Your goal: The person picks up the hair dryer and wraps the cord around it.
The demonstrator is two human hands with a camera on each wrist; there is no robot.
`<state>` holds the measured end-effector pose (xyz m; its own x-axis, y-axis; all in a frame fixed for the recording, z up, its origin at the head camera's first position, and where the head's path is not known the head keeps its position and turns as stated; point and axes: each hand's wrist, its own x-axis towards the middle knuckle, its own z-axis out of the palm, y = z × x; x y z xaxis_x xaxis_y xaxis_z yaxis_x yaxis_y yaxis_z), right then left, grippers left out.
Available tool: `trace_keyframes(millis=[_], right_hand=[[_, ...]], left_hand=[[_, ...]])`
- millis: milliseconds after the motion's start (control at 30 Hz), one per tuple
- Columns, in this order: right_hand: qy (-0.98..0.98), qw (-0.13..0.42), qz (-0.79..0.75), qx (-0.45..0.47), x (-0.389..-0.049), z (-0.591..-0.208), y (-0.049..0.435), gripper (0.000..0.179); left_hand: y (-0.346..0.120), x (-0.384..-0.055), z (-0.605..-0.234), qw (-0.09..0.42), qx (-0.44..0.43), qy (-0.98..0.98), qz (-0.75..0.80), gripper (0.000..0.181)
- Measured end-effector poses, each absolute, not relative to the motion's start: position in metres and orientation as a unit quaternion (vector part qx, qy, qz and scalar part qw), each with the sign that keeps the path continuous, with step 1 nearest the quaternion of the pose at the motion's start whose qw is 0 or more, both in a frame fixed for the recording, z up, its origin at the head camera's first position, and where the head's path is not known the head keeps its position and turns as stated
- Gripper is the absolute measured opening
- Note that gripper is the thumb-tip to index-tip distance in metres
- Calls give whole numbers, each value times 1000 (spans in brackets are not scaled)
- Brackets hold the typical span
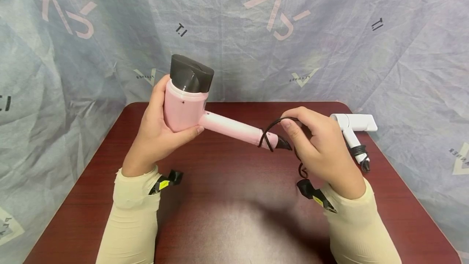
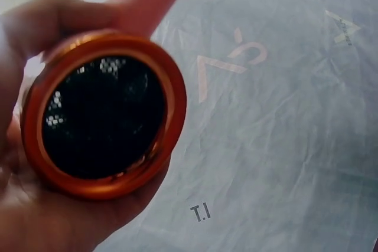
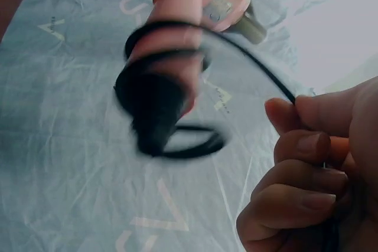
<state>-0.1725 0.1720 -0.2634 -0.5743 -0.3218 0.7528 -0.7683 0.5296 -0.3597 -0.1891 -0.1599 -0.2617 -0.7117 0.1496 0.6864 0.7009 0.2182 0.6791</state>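
At the left, I see the person's left grip spread wide and curled round the body of the pink hair dryer, raised above the desk with its black nozzle up and its handle slanting right and nearer. Round the handle's end I make out the looped black cord, which runs right to the nearly closed right grip, pinched between thumb and forefinger. Farthest right, a white hair dryer lies on the desk.
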Motion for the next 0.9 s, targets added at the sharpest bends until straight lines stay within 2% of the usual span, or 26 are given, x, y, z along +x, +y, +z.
trace_keyframes(millis=[133, 300, 533, 900], right_hand=[[-805, 303, 377, 344, -175, -263, 174, 13], [-799, 283, 396, 353, -178, -263, 174, 17], [-825, 229, 402, 324, -186, -271, 171, 18], [-848, 164, 392, 316, -196, -279, 165, 21]], left_hand=[[-163, -188, -261, 218, -311, -711, -592, 107], [-163, -185, -260, 208, -328, -691, -610, 107], [-162, -182, -259, 183, -327, -672, -639, 107], [-158, -182, -258, 211, -312, -662, -648, 104]])
